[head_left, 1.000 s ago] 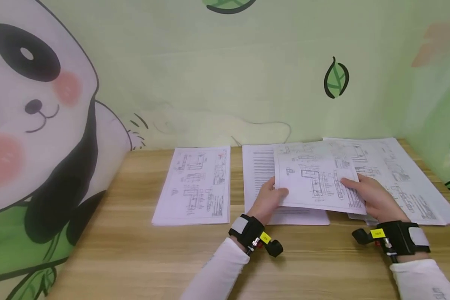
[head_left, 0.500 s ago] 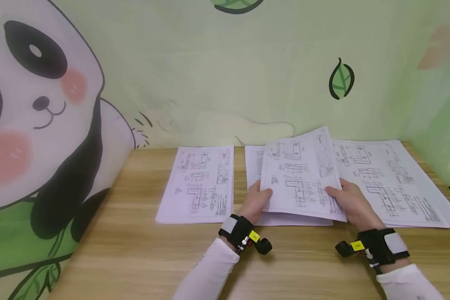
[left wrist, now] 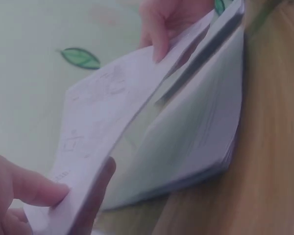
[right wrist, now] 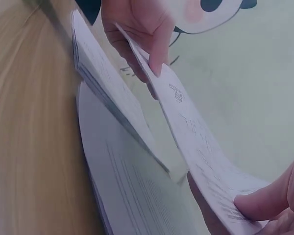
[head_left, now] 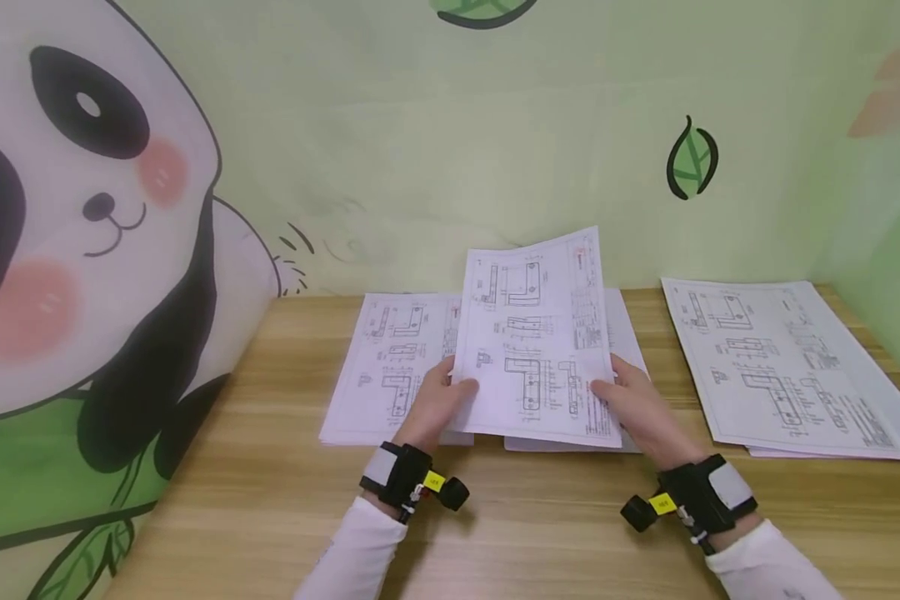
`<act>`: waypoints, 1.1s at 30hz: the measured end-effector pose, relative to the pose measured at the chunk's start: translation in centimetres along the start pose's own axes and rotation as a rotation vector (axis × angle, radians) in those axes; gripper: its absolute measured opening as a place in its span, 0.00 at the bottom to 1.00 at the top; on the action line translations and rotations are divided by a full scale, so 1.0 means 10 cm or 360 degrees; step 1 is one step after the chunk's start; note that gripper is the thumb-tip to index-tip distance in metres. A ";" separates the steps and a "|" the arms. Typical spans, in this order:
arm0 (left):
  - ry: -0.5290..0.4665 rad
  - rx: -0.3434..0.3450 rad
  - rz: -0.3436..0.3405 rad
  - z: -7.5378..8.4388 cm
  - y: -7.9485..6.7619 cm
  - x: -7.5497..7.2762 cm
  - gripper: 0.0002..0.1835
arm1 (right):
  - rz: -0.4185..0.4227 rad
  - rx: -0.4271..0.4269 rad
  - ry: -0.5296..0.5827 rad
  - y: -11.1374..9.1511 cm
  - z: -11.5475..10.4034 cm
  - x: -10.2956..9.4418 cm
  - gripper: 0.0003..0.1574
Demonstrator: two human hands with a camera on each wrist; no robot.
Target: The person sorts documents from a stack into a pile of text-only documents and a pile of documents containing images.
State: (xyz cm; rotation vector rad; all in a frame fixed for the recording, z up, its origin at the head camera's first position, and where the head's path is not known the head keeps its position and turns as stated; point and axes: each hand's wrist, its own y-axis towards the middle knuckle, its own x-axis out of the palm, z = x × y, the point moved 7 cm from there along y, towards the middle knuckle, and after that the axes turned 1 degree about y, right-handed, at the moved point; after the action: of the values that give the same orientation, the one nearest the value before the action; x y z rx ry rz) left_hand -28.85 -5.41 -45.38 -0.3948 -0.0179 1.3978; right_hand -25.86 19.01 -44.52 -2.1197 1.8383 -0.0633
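Note:
Both hands hold up a sheaf of paper (head_left: pixel 528 333) printed with technical drawings, tilted above the table. My left hand (head_left: pixel 437 402) pinches its left edge, thumb on the printed face and fingers behind. The opposite edge is pinched the same way by my right hand (head_left: pixel 645 414). In the left wrist view the held paper (left wrist: pixel 108 107) stands clear of a stack beneath it. Behind the sheaf lies the middle stack (head_left: pixel 626 325), mostly hidden; the right wrist view shows lines of text on that stack (right wrist: pixel 132 171). The left stack (head_left: pixel 375 383) is partly covered by the sheaf and my left hand.
A third stack of drawings (head_left: pixel 787 367) lies fanned at the right of the wooden table (head_left: pixel 540 525). A pale green wall with a panda picture (head_left: pixel 120 242) rises directly behind the table. Each wrist wears a black strap (head_left: pixel 708 492) with a small camera.
Both hands have carried the held sheaf leftward, from between the middle and right stacks to between the left and middle stacks. Its far edge is raised higher now. The right stack is uncovered.

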 end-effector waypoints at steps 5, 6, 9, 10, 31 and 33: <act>0.0126 -0.0019 0.0104 -0.07 0.00 -0.39 0.27 | -0.0025 -0.0016 0.0004 0.14 -0.10 0.30 0.32; 0.0149 -0.0032 0.0123 -0.08 0.00 -0.47 0.27 | -0.0025 -0.0015 0.0005 0.17 -0.12 0.36 0.32; 0.0227 -0.0053 0.0176 -0.10 0.00 -0.71 0.27 | -0.0019 -0.0015 -0.0002 0.23 -0.17 0.54 0.32; 0.0254 -0.0061 0.0191 -0.11 -0.01 -0.79 0.27 | -0.0019 -0.0016 0.0006 0.26 -0.18 0.60 0.31; 0.0495 -0.0122 0.0300 -0.43 -0.11 -1.64 0.25 | 0.0042 -0.0132 -0.0375 0.63 -0.27 1.42 0.30; 0.0488 -0.0129 0.0312 -0.45 -0.11 -1.66 0.25 | 0.0056 -0.0136 -0.0417 0.65 -0.26 1.44 0.30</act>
State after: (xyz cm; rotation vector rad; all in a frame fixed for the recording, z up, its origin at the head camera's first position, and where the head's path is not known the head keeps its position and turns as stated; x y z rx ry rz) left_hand -29.74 -22.61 -45.66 -0.6902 0.2206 1.5191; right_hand -30.36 3.81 -46.49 -2.0378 1.7495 0.2927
